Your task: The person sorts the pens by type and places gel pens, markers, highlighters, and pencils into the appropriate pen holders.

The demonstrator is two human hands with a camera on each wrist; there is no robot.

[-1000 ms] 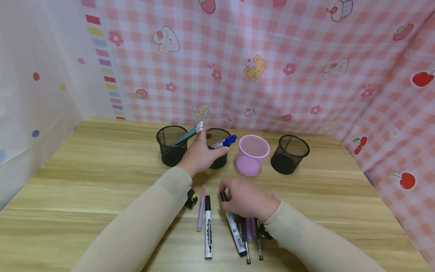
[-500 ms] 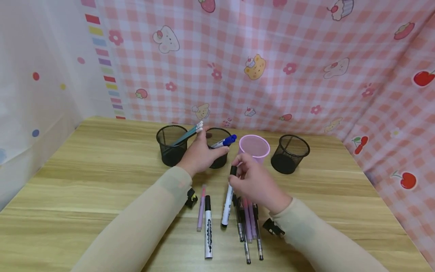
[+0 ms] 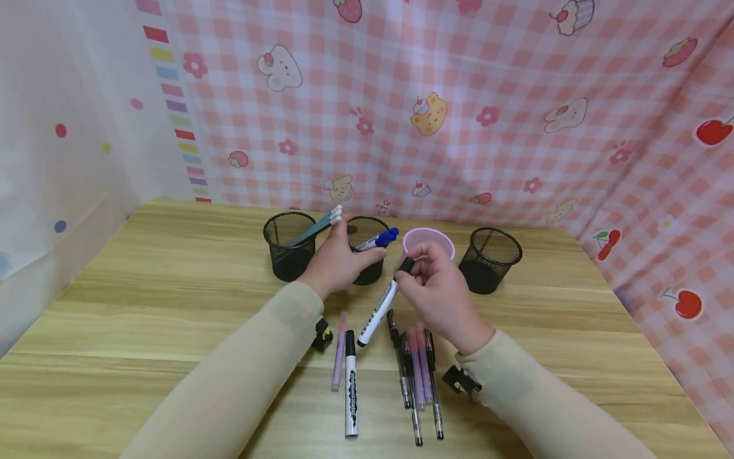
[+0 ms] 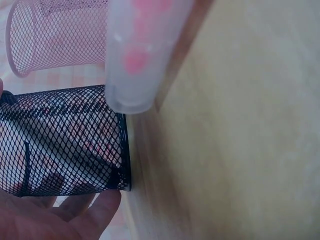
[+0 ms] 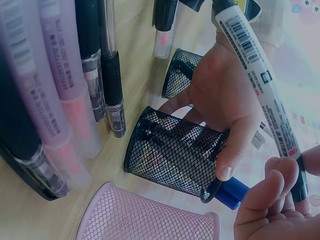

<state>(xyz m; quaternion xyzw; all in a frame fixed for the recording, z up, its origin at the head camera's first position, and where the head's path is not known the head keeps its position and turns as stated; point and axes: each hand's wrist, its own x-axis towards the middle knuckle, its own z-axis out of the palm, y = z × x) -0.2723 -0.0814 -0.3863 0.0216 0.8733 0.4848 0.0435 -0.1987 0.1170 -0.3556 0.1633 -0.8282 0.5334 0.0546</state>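
Observation:
My left hand (image 3: pixel 338 260) holds a black mesh pen cup (image 3: pixel 369 273), thumb near its rim and fingers round the far side. In that cup lean blue-capped markers (image 3: pixel 383 238). My right hand (image 3: pixel 440 296) pinches a white marker (image 3: pixel 378 313) by its black cap, tilted above the table, in front of the pink mesh cup (image 3: pixel 408 242). In the right wrist view the marker (image 5: pixel 260 82) shows its barcode, and the left thumb (image 5: pixel 235 152) lies along the black cup (image 5: pixel 170 155). The left wrist view shows left fingertips (image 4: pixel 100 212) against the mesh.
Another black mesh cup (image 3: pixel 291 262) at left holds teal, white-tipped sticks (image 3: pixel 314 231). A further black cup (image 3: pixel 490 264) stands at right. On the table lie a second white marker (image 3: pixel 352 395), a purple highlighter (image 3: pixel 339 360), and a cluster of black pens (image 3: pixel 438 408) and purple highlighters (image 3: pixel 418 376).
My right hand has lifted the white marker off the pile and carried it up towards the cups, its lower end swinging left. The left hand has stayed at its cup.

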